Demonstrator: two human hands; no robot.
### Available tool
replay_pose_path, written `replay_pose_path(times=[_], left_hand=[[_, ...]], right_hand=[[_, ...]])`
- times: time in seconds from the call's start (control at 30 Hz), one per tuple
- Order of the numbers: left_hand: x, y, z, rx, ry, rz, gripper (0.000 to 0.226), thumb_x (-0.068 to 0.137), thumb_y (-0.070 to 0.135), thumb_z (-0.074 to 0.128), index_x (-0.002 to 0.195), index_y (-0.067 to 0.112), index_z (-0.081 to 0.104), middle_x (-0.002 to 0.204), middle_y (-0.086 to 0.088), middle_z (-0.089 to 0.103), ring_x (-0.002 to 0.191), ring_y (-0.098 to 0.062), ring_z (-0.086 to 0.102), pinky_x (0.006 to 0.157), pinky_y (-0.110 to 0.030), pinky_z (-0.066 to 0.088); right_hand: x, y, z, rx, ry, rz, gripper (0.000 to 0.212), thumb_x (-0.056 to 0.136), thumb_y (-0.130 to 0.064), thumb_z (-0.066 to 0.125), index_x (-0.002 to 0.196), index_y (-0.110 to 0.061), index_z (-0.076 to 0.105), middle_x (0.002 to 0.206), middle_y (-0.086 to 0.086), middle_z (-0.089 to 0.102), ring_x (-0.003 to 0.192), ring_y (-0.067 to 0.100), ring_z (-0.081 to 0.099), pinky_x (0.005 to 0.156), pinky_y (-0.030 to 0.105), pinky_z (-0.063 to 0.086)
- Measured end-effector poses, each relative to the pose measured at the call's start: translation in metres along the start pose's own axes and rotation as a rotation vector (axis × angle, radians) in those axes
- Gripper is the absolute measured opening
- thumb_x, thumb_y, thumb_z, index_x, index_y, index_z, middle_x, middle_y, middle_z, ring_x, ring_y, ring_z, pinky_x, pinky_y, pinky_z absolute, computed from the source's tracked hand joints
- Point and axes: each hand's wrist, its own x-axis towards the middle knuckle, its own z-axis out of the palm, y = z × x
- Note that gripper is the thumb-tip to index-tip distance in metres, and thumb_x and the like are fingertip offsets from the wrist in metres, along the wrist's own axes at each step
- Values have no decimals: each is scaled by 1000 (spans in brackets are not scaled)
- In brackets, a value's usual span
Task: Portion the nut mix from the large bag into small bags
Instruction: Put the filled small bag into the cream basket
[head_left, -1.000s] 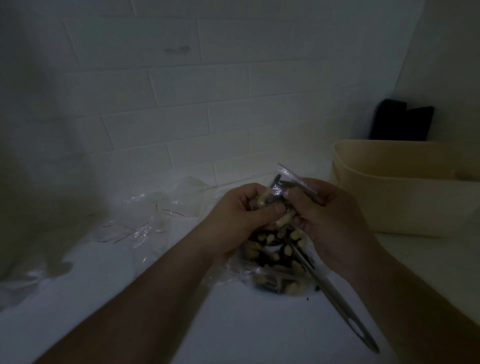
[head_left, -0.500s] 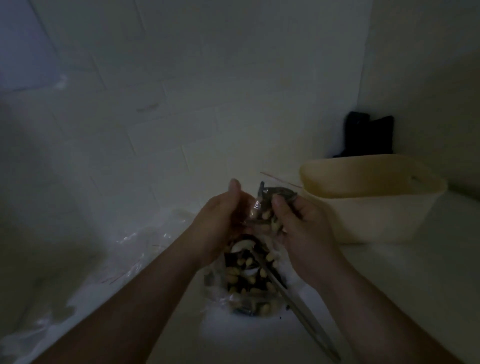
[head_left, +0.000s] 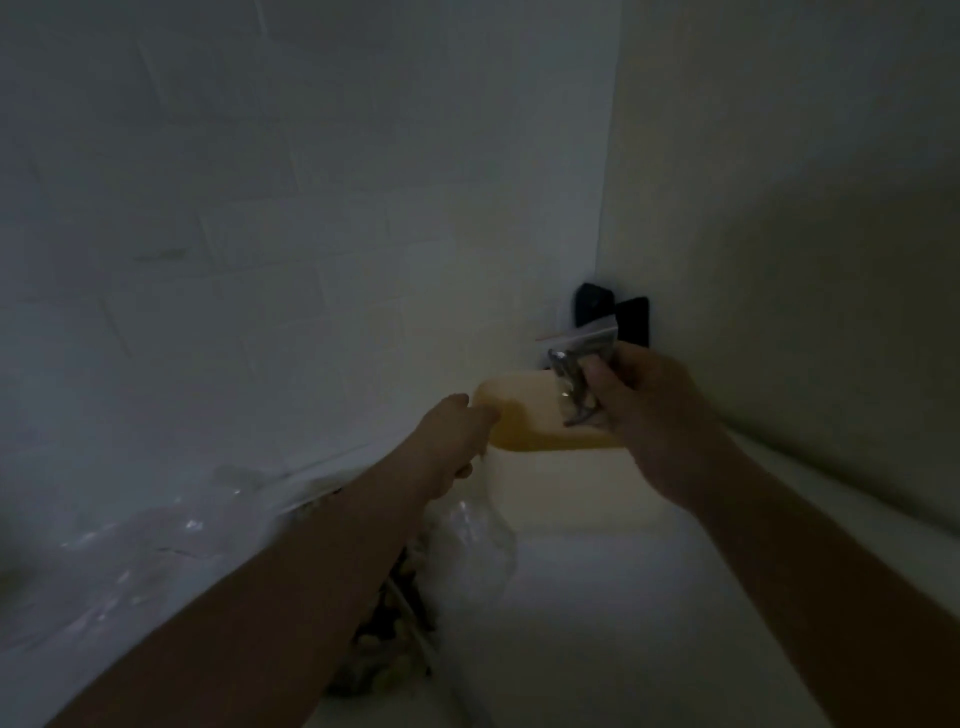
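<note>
Dim, blurred frame. Nearest: large bag (head_left: 384, 649) of nut mix on the surface (head_left: 623, 623), under the left forearm, mouth slack. Left hand (head_left: 452, 447) at the tub's near rim; fingers' state unclear. Right hand (head_left: 644, 410) pinches a filled small bag (head_left: 582, 364) over the cream tub (head_left: 545, 415). Risk: an unsealed zip spills nuts; the forearm may drag the large bag.

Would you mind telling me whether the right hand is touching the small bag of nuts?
Touching. The head view shows the right hand with its fingers curled round the small bag, held up over the beige tub.
</note>
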Motion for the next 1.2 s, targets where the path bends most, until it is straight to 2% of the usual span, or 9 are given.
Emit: replay_pose_path(times=[0.1,0.2,0.4,0.5,0.6,0.73,0.83,1.03,1.2], left_hand=[[-5,1,8,48,2,56,26,93,6,48,114,4,62,82,-9,49,63,-21,42,53,-28,35],[-27,1,8,165,31,203,26,93,7,47,113,16,61,88,-4,61,66,-22,56,53,-29,45],[-65,-16,7,293,66,472,32,100,15,49,121,39,55,99,22,65,85,4,63,66,-16,45],[-66,-23,6,308,78,496,37,97,10,52,122,36,56,100,21,65,87,8,62,65,-9,42],[-67,-27,5,340,88,520,37,97,13,52,125,36,54,105,20,64,91,7,60,69,-9,40],[-68,-32,2,370,116,536,33,96,13,55,125,28,56,103,12,66,89,-1,60,68,-13,41],[-71,-33,0,375,112,556,26,97,14,54,118,28,54,96,19,61,84,5,57,63,-9,37],[-72,-35,-1,416,118,608,22,99,14,52,113,31,49,92,22,54,81,8,53,62,-5,36],[-72,-37,-2,403,111,578,19,101,16,50,114,29,50,95,20,57,84,5,56,63,-11,36]], right_hand=[[15,-4,-41,-227,-82,-73,24,105,-8,55,88,-16,70,66,-7,70,61,6,64,63,25,54],[25,1,-67,-635,-174,-107,27,104,-20,59,83,-36,63,74,-8,67,68,9,61,63,20,44],[15,13,-73,-937,-369,-124,8,101,-15,63,104,-18,69,96,-4,65,82,3,58,69,9,41],[21,28,-65,-1183,-441,-82,14,101,-18,63,107,-10,72,107,8,69,89,17,61,82,26,47],[18,28,-53,-1417,-579,102,17,101,-20,61,110,-11,71,97,2,64,81,16,58,81,29,50],[9,20,-45,-1489,-724,133,24,99,-25,63,119,-13,69,110,7,69,102,28,67,77,32,45],[1,21,-43,-1511,-801,170,22,102,-25,58,114,-11,70,112,8,70,99,24,66,85,33,50],[1,35,-37,-1672,-751,109,30,102,-25,56,125,-9,65,130,12,56,121,32,53,95,41,44],[4,44,-37,-1534,-811,128,24,99,-24,64,119,-13,72,111,7,69,98,22,65,91,38,56]])
